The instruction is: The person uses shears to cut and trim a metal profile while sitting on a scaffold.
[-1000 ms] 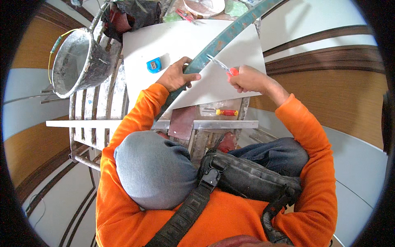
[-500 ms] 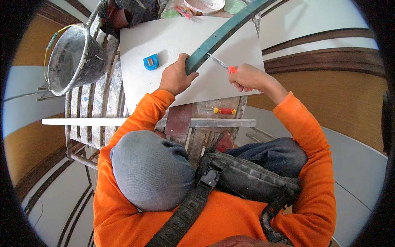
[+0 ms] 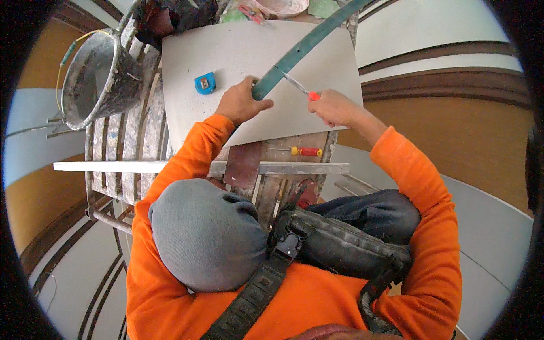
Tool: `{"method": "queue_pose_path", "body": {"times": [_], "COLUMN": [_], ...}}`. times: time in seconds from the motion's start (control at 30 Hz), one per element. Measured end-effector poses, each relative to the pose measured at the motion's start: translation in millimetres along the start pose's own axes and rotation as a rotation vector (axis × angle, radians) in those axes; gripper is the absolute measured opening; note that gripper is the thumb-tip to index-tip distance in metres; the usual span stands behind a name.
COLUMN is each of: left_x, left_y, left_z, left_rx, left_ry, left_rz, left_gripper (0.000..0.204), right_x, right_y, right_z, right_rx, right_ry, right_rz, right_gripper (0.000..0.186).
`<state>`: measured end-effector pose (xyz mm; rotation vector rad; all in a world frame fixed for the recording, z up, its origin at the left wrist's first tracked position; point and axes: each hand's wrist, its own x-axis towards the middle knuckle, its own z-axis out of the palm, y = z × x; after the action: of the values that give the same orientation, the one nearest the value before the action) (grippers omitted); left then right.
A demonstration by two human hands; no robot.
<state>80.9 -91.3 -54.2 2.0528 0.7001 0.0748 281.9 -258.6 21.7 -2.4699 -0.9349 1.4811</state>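
Note:
My left hand (image 3: 238, 102) is closed around the near end of a long green metal strip (image 3: 300, 50). The strip slants up to the right across a white board (image 3: 195, 119). In my right hand (image 3: 335, 107) I grip red-handled snips (image 3: 297, 84). Their narrow metal jaws point up and left, and the tip meets the strip's right edge just beyond my left hand. My fingers hide most of the handles. To the left of my left hand, a blue tape measure (image 3: 205, 83) lies on the board.
A dirty black bucket (image 3: 102, 79) stands at the left on a spattered slatted platform (image 3: 113, 141). A screwdriver (image 3: 306, 151) with a yellow and red handle lies below the board. Nearer me, a long white bar (image 3: 113, 166) runs crosswise. Red-handled pliers (image 3: 252, 14) lie at the back.
The green strip has tilted, with its broad face now turned more upward. Both hands and the snips have shifted slightly left in view.

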Motion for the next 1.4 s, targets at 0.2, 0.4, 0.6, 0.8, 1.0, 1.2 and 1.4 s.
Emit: {"method": "queue_pose_path", "body": {"times": [0.2, 0.4, 0.6, 0.8, 1.0, 1.2, 1.4], "left_x": [1, 1, 1, 1, 1, 5, -4], "left_y": [11, 12, 10, 8, -24, -17, -4], "left_z": [-18, -15, -14, -22, -24, -17, -26], "left_rx": [-0.093, 0.028, 0.006, -0.151, -0.829, -0.547, -0.351], "left_ry": [-0.240, -0.204, -0.210, -0.263, -0.509, -0.411, -0.265], "left_rz": [-0.151, -0.134, -0.172, -0.161, -0.217, -0.215, -0.187], "left_gripper": [0.041, 0.042, 0.046, 0.047, 0.048, 0.046, 0.056], "right_x": [1, -5, 1, 2, 0, 2, 8], "right_y": [-2, -4, 5, 5, 7, 5, 7], "right_z": [9, 11, 18, 24, 25, 23, 24], "right_rx": [-0.100, -0.411, -0.413, -0.241, -0.142, -0.256, -0.207], "right_ry": [0.048, 0.141, 0.203, 0.329, 0.294, 0.271, 0.288], "right_rz": [-0.104, -0.263, -0.269, -0.255, -0.282, -0.223, -0.260], "right_gripper": [0.030, 0.048, 0.046, 0.042, 0.041, 0.040, 0.035]}}
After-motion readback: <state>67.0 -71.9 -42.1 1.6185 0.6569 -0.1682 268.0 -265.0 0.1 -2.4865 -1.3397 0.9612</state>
